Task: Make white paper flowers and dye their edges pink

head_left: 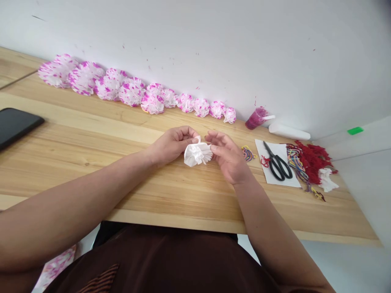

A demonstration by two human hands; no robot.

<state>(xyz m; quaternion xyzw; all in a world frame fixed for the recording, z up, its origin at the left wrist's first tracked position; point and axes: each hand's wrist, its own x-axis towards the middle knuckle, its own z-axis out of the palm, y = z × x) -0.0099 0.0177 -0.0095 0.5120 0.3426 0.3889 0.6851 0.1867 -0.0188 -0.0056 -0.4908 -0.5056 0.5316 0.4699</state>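
Note:
A small white folded tissue-paper flower (197, 154) is held just above the wooden table (91, 134), between both hands. My left hand (172, 143) pinches its upper left side with fingers curled. My right hand (227, 156) grips its right edge with thumb and fingertips. The paper is pleated and fanned out, with a thin white strip sticking up at its top.
A row of several white-and-pink paper flowers (131, 90) lines the wall. A black phone (15, 124) lies at the left. On the right are black scissors (276, 163) on white paper, coloured rubber bands (248, 153), red yarn (311, 158), a pink cup (255, 118) and a white tube (288, 132).

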